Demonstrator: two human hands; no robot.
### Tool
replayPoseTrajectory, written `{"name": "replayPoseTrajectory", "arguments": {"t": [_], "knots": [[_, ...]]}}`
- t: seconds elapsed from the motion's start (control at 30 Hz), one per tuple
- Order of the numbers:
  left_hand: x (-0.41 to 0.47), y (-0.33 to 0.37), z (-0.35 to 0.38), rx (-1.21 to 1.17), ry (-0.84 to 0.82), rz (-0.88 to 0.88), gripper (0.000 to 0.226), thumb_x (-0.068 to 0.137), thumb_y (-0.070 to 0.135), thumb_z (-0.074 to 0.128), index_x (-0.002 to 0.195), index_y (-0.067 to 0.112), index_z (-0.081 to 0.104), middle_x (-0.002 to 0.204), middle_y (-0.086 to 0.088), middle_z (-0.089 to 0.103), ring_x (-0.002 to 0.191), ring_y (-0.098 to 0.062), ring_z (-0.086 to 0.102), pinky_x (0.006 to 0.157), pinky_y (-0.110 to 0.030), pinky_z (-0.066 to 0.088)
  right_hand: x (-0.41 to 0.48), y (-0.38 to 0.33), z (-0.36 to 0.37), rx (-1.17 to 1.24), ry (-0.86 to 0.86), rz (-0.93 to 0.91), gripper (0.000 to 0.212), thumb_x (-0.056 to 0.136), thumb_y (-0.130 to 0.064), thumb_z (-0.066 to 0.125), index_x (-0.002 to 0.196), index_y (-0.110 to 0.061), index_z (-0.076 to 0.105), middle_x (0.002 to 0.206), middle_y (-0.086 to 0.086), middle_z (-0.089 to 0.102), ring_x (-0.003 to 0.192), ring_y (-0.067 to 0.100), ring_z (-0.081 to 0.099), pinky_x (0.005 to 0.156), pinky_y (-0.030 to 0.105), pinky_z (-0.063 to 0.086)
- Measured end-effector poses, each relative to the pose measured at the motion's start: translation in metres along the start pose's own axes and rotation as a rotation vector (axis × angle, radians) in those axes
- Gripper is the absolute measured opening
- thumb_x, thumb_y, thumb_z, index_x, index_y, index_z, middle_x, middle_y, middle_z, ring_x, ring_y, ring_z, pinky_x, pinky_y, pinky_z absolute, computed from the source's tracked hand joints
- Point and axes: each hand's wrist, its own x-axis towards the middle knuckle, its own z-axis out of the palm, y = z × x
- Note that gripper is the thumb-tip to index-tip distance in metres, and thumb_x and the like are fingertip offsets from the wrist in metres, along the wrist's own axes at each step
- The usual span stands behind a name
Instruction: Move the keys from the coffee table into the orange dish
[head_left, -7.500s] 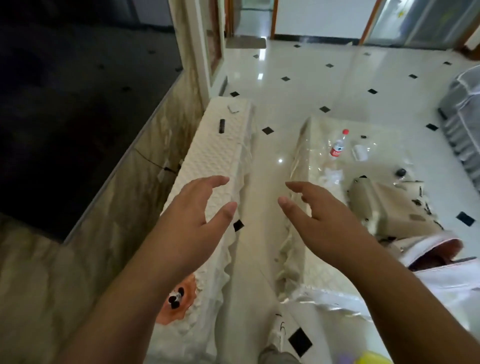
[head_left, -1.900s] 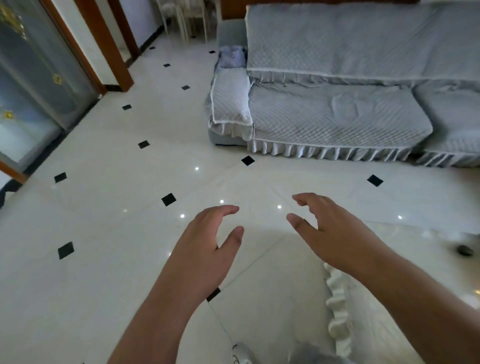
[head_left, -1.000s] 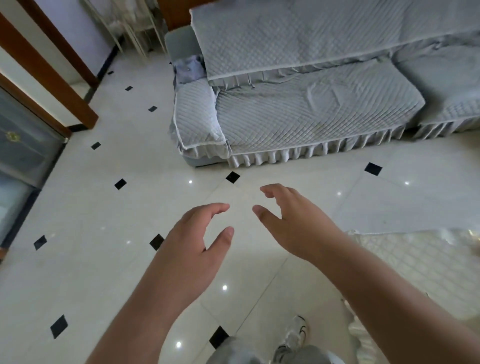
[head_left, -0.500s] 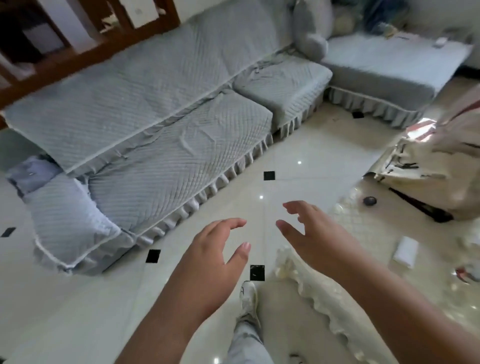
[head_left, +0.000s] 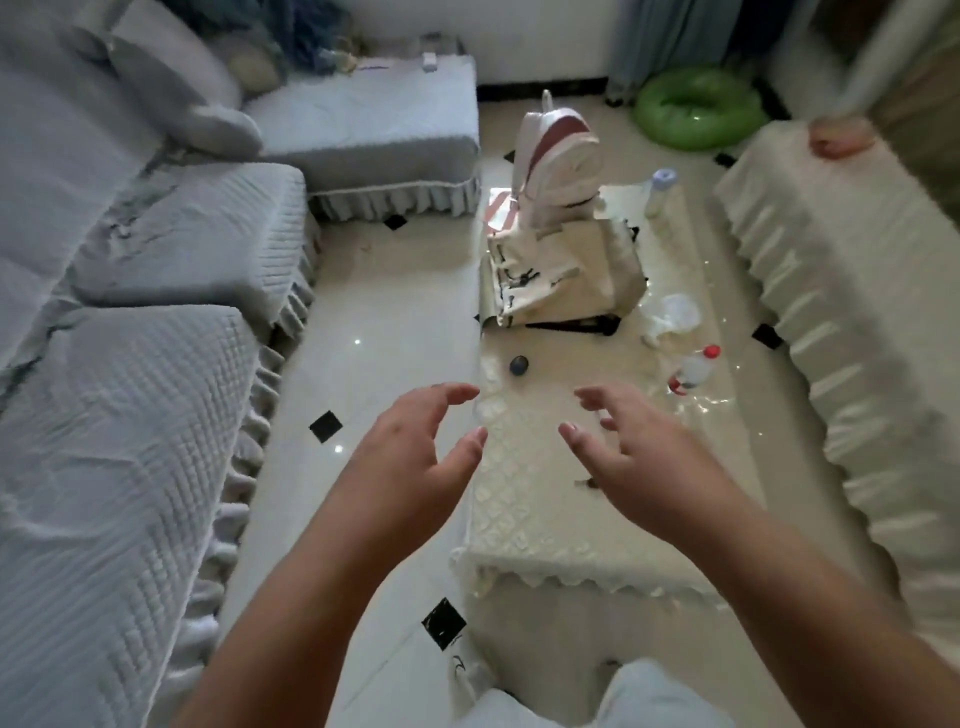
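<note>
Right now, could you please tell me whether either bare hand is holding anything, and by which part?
Nothing is held: the left hand and the right hand are empty, fingers spread, by the cream quilted coffee table.

The sofa (head_left: 130, 415) is pale grey with a fine quilted grid, and the floor (head_left: 374, 291) is glossy cream tile set with small black diamonds. The coffee table (head_left: 545, 525) is covered in cream quilted diamonds; the inflatable ring (head_left: 696, 111) is bright green, and the bag (head_left: 558, 156) is white with a dark red panel.
</note>
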Motion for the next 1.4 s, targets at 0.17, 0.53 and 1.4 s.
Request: {"name": "replayPoseTrajectory", "arguments": {"t": [0.17,0.53,1.4], "knots": [[0.038,0.022,0.032,0.011,-0.17,0.088,0.042,0.089,0.055,0.051,0.13,0.049,0.046,0.12,0.032,0.043,0.11,0.011,0.039,0.094,-0.021,0.037,-0.01,0.043,-0.012,0.035,0.075,0.173,0.052,0.089,-0.061,0.046,0.135,-0.036,0.043,0.138,-0.015,0.048,0.1,0.002,0.053,0.084,0.032,0.045],[0.082,0.069,0.103,0.061,-0.208,0.061,0.041,0.089,0.053,0.05,0.13,0.047,0.046,0.123,0.031,0.046,0.115,0.011,0.042,0.098,-0.023,0.039,0.03,0.13,-0.042,0.113,0.063,0.213,0.049,0.089,-0.057,0.045,0.133,-0.035,0.044,0.135,-0.013,0.05,0.112,0.006,0.053,0.085,0.032,0.045],[0.211,-0.041,0.285,-0.004,-0.227,-0.106,0.037,0.09,0.045,0.053,0.126,0.041,0.053,0.121,0.025,0.056,0.11,0.01,0.049,0.087,-0.016,0.04,0.163,0.357,0.167,-0.114,-0.125,0.475,0.035,0.088,-0.04,0.057,0.121,-0.028,0.06,0.124,-0.003,0.059,0.116,0.023,0.048,0.093,0.038,0.045]]}}
